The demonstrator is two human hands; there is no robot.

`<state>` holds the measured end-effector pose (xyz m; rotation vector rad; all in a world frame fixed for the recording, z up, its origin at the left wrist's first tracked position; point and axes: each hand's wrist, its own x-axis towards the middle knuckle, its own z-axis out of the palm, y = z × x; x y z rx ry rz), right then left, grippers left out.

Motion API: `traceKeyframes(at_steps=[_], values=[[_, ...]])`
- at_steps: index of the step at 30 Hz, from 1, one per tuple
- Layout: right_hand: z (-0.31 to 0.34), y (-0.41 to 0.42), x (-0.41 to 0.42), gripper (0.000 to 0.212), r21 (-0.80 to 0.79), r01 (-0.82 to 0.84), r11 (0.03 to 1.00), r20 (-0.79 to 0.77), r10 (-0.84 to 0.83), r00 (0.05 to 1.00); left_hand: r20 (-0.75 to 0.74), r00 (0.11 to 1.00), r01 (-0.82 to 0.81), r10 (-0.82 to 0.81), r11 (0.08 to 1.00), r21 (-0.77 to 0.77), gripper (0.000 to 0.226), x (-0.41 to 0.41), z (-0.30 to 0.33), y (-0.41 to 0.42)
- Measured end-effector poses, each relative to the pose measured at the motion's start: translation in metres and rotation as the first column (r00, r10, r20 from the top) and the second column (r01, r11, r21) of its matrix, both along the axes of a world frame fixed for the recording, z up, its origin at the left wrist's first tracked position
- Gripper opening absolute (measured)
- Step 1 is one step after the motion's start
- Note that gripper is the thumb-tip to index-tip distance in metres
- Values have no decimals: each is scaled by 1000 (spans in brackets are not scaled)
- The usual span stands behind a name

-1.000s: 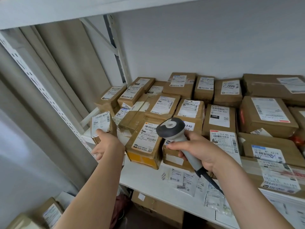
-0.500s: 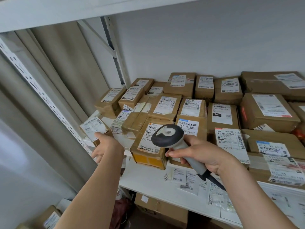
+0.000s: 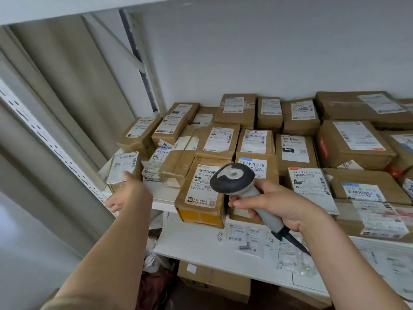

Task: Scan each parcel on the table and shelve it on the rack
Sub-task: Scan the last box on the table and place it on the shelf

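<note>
My left hand (image 3: 128, 194) grips a small brown parcel (image 3: 124, 167) with a white label, thumb on top and fingers under its front edge. The parcel sits at the front left corner of the white rack shelf (image 3: 196, 240), label up. In my right hand (image 3: 277, 205) I hold a grey and black barcode scanner (image 3: 233, 179), its head above the parcels near the shelf's front. Several labelled cardboard parcels (image 3: 295, 151) fill the shelf back to the wall.
A perforated white rack upright (image 3: 44, 139) runs diagonally at the left, with a beige curtain (image 3: 67, 86) behind it. Loose labels (image 3: 245, 238) lie on the shelf's front strip. A cardboard box (image 3: 214, 280) stands under the shelf. Another shelf board (image 3: 44, 7) hangs overhead.
My left hand has turned the small parcel from upright to label-up and brought it down onto the shelf's left corner. The scanner hand has barely moved.
</note>
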<state>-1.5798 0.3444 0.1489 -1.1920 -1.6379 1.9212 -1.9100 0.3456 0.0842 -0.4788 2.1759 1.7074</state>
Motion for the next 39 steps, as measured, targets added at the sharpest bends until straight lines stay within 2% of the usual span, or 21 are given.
traceKeyframes(at_steps=[3, 5, 10, 12, 15, 22, 26, 32, 35, 39], values=[[2, 0, -1, 36, 9, 4, 1000, -7, -4, 1000, -5, 998, -64, 65, 995, 78, 64, -1, 3, 6], [3, 0, 0, 35, 19, 13, 1000, -8, -13, 1000, -24, 999, -38, 41, 992, 120, 50, 0, 8, 7], [7, -7, 6, 35, 2, 64, 998, -26, -64, 998, -56, 996, -76, 73, 996, -52, 47, 10, 14, 5], [9, -10, 14, 37, -9, 108, 994, -30, -108, 994, -136, 988, -88, 78, 994, -65, 38, 27, 26, 6], [13, -18, 30, 42, -3, 157, 988, -49, -157, 986, -316, 949, -7, 12, 1000, 16, 28, 49, 41, 12], [32, -47, 91, 39, 10, 287, 958, -126, -284, 951, -471, 871, 262, -143, 945, 198, 22, 149, 88, 32], [40, -65, 159, 42, 35, 381, 924, -152, -372, 916, -553, 804, 432, -219, 854, 289, 28, 250, 105, 44], [43, -113, 318, 46, 54, 556, 830, -164, -541, 825, -644, 682, 660, -346, 672, 337, 32, 455, 111, 32], [44, -152, 417, 48, 52, 687, 725, -169, -672, 721, -674, 590, 792, -444, 482, 376, 29, 578, 103, 18], [43, -205, 529, 39, 83, 818, 570, -181, -798, 574, -663, 465, 876, -587, 200, 438, 36, 735, 94, -16]])
